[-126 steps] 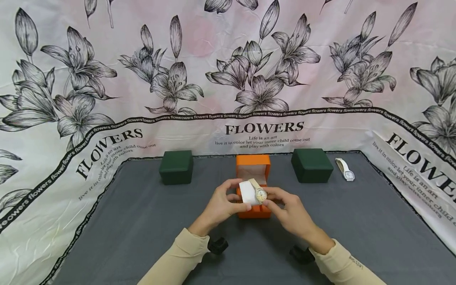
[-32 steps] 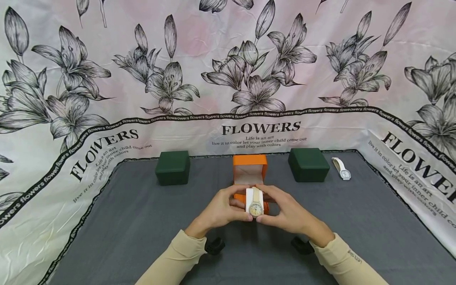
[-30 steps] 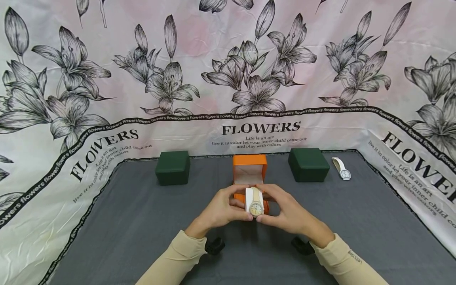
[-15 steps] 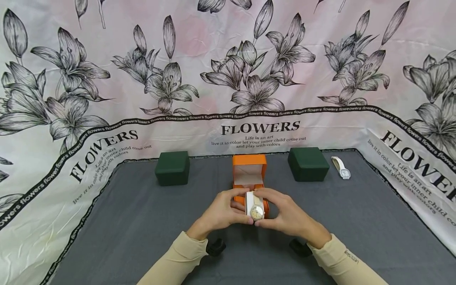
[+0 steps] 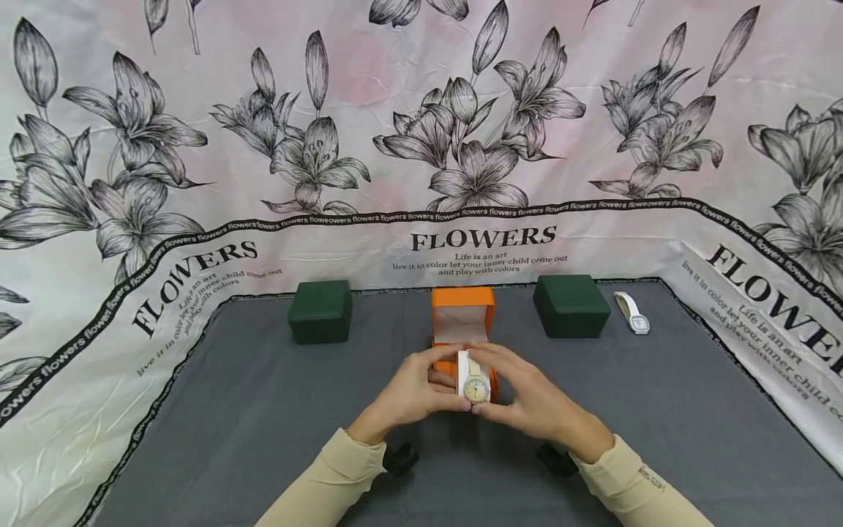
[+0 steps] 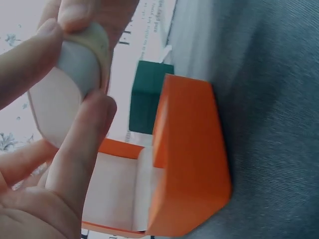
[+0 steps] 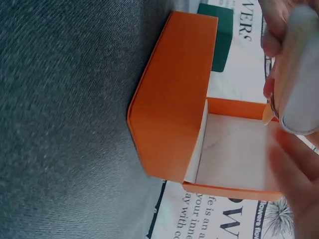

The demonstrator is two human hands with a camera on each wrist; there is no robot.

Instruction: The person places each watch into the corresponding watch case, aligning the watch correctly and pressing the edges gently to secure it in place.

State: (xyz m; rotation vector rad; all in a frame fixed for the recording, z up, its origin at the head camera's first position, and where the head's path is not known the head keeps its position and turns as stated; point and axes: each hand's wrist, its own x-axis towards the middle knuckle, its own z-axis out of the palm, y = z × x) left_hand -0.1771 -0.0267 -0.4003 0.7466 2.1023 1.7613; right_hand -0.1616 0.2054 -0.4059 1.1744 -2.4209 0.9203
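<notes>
A cream-strapped wristwatch (image 5: 476, 388) with a round face sits on a white watch cushion (image 5: 462, 373), dial toward me. My left hand (image 5: 411, 391) grips the cushion from the left, thumb low and fingers at the top and behind. From the other side my right hand (image 5: 536, 395) holds the watch and cushion, its thumb at the lower edge and forefinger over the top. Both hands are in front of and over the orange watch box (image 5: 462, 296), whose lid stands raised. In the left wrist view the cushion (image 6: 57, 107) is above the box (image 6: 192, 159), between the fingers.
Two closed dark green boxes stand at the back, one on the left (image 5: 320, 312) and one on the right (image 5: 571, 306). A white-strapped watch (image 5: 632, 312) lies right of the latter. A flower-printed cloth (image 5: 369, 249) hangs behind the grey table (image 5: 263, 410).
About four seconds ago the watch and cushion were tilted, with the right hand at the watch; since then they have turned upright and both hands have closed round them. Over the last second they barely shift.
</notes>
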